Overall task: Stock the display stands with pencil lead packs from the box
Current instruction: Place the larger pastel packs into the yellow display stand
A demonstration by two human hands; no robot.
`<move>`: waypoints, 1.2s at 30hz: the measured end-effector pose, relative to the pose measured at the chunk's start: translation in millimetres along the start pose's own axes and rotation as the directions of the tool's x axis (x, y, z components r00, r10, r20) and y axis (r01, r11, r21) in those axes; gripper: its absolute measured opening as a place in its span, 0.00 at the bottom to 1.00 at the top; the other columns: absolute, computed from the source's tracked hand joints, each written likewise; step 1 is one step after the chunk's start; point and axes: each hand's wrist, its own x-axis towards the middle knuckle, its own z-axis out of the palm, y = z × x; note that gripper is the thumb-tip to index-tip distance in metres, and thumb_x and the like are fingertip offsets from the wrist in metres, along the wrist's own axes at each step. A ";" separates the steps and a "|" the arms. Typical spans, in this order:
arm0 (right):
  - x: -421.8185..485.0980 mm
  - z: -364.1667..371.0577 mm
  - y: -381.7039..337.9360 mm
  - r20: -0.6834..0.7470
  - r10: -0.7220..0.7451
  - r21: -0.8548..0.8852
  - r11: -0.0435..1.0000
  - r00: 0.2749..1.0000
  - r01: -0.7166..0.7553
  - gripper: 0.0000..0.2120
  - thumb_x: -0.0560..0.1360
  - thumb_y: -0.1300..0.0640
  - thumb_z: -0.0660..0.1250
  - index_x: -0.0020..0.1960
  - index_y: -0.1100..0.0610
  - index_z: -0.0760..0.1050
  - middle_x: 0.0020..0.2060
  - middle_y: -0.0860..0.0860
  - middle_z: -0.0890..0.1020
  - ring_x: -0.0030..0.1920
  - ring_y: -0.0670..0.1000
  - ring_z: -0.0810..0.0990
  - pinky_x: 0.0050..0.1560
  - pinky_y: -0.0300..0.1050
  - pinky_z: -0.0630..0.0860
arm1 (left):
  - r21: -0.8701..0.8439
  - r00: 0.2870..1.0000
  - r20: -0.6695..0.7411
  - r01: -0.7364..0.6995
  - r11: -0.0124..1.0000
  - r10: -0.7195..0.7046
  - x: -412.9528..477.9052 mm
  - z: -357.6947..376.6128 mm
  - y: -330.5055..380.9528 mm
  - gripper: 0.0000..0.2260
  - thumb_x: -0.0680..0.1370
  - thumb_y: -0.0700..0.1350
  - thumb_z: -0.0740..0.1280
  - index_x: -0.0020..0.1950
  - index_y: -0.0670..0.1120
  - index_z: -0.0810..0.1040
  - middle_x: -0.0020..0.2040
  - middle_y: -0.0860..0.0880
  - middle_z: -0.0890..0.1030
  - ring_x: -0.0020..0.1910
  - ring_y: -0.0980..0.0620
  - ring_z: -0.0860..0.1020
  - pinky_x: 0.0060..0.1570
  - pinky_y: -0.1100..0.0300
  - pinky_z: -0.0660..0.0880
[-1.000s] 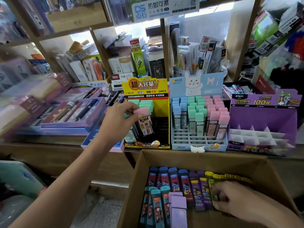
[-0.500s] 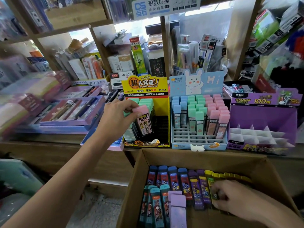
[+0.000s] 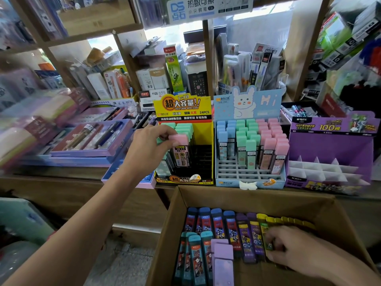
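The left hand point(image 3: 152, 149) pinched a pink-capped pack point(image 3: 179, 148) by its cap between thumb and fingers. The pack stood upright in the yellow stand point(image 3: 203, 139) on the surface point(image 3: 61, 182). The right hand point(image 3: 294, 249) lay inside the box point(image 3: 253, 196), fingers curled on a yellow pack point(image 3: 266, 232) beside the purple ones.

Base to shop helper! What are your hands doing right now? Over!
Left hand pinches pink-capped pack at yellow stand. Right hand on yellow packs in cardboard box. Green-capped packs crowd behind the pink one.
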 end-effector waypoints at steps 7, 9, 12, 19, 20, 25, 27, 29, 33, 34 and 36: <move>-0.4 0.2 1.1 0.009 0.009 0.008 1.000 1.000 -0.009 0.12 0.76 0.39 0.70 0.58 0.37 0.75 0.52 0.39 0.79 0.51 0.41 0.80 0.56 0.40 0.79 | -0.033 1.000 0.028 0.003 0.999 -0.002 -0.8 2.7 -0.4 0.06 0.77 0.46 0.74 0.53 0.47 0.85 0.42 0.64 0.78 0.47 0.69 0.76 0.44 0.74 0.69; 0.2 0.4 1.7 0.012 0.012 0.012 1.000 1.000 -0.012 0.11 0.76 0.38 0.70 0.56 0.36 0.75 0.52 0.39 0.79 0.51 0.40 0.80 0.56 0.40 0.79 | -0.027 1.000 0.028 -0.009 1.000 0.009 -1.7 3.4 -0.8 0.07 0.76 0.47 0.75 0.54 0.48 0.85 0.45 0.62 0.79 0.50 0.68 0.75 0.50 0.70 0.70; -0.6 -0.5 0.7 0.014 0.017 0.019 1.000 1.000 -0.017 0.10 0.76 0.39 0.70 0.56 0.36 0.75 0.52 0.39 0.79 0.51 0.40 0.80 0.56 0.40 0.79 | 0.004 0.999 0.050 0.012 1.000 -0.012 -4.3 3.3 0.4 0.08 0.76 0.46 0.75 0.55 0.49 0.85 0.50 0.54 0.80 0.55 0.52 0.75 0.59 0.45 0.73; -5.4 -1.1 -4.1 -0.022 0.014 -0.008 1.000 1.000 -0.015 0.13 0.76 0.39 0.70 0.59 0.37 0.73 0.53 0.38 0.77 0.52 0.40 0.78 0.58 0.39 0.77 | 0.022 0.999 0.054 -0.001 1.000 -0.001 -9.0 2.0 4.2 0.07 0.75 0.44 0.75 0.51 0.49 0.80 0.44 0.55 0.78 0.50 0.48 0.75 0.57 0.41 0.73; -5.7 -1.3 -4.7 -0.021 0.014 -0.008 1.000 1.000 -0.014 0.13 0.77 0.39 0.70 0.59 0.37 0.73 0.53 0.38 0.77 0.52 0.40 0.78 0.58 0.39 0.77 | 0.028 0.998 0.060 -0.002 1.000 0.001 -9.0 1.9 4.5 0.06 0.76 0.44 0.74 0.50 0.49 0.80 0.45 0.54 0.78 0.50 0.48 0.75 0.57 0.41 0.73; -7.2 -1.8 -4.8 -0.025 0.010 -0.018 1.000 1.000 -0.010 0.12 0.76 0.38 0.70 0.57 0.37 0.73 0.53 0.38 0.77 0.52 0.39 0.78 0.58 0.39 0.77 | 0.077 0.999 0.046 0.008 0.997 -0.012 -9.7 1.7 4.1 0.06 0.76 0.46 0.75 0.50 0.48 0.81 0.49 0.52 0.79 0.53 0.49 0.73 0.57 0.44 0.73; -8.8 -2.7 -6.3 -0.029 0.006 -0.020 1.000 1.000 -0.006 0.11 0.76 0.39 0.70 0.56 0.37 0.73 0.53 0.37 0.76 0.52 0.39 0.77 0.57 0.39 0.77 | 0.094 0.999 0.042 0.013 0.995 -0.017 -10.1 0.5 5.3 0.07 0.76 0.47 0.75 0.51 0.48 0.82 0.51 0.51 0.78 0.56 0.46 0.74 0.59 0.44 0.72; -9.1 -2.7 -7.4 -0.039 0.002 -0.028 1.000 0.999 -0.003 0.11 0.77 0.40 0.70 0.57 0.39 0.73 0.52 0.39 0.77 0.51 0.39 0.78 0.55 0.39 0.78 | 0.107 0.999 0.029 0.031 0.994 -0.034 -12.3 -0.6 8.0 0.08 0.76 0.47 0.75 0.53 0.48 0.82 0.54 0.49 0.78 0.59 0.45 0.73 0.61 0.44 0.71; -11.4 -2.3 -14.2 -0.085 -0.009 -0.002 1.000 0.996 0.009 0.12 0.79 0.44 0.69 0.61 0.41 0.74 0.54 0.40 0.78 0.52 0.40 0.78 0.47 0.37 0.76 | 0.076 0.996 -0.080 0.045 0.996 -0.039 -31.5 -0.5 17.7 0.09 0.75 0.42 0.75 0.54 0.48 0.82 0.57 0.49 0.78 0.62 0.47 0.72 0.61 0.51 0.70; -11.9 -1.7 -15.9 -0.103 -0.014 0.016 1.000 0.995 0.015 0.13 0.80 0.45 0.69 0.64 0.42 0.74 0.56 0.40 0.78 0.53 0.40 0.78 0.49 0.36 0.77 | 0.066 0.994 -0.108 0.033 0.997 -0.026 -39.6 -0.3 22.0 0.09 0.74 0.40 0.76 0.53 0.48 0.83 0.56 0.49 0.78 0.60 0.49 0.72 0.59 0.58 0.69; -12.6 0.7 -20.4 -0.124 -0.029 0.054 0.998 0.992 0.036 0.15 0.80 0.46 0.69 0.66 0.42 0.73 0.53 0.39 0.77 0.51 0.39 0.77 0.47 0.35 0.77 | 0.031 0.992 -0.126 0.018 0.999 -0.014 -58.1 -0.3 32.4 0.08 0.74 0.38 0.75 0.50 0.48 0.82 0.53 0.50 0.78 0.56 0.56 0.70 0.55 0.70 0.65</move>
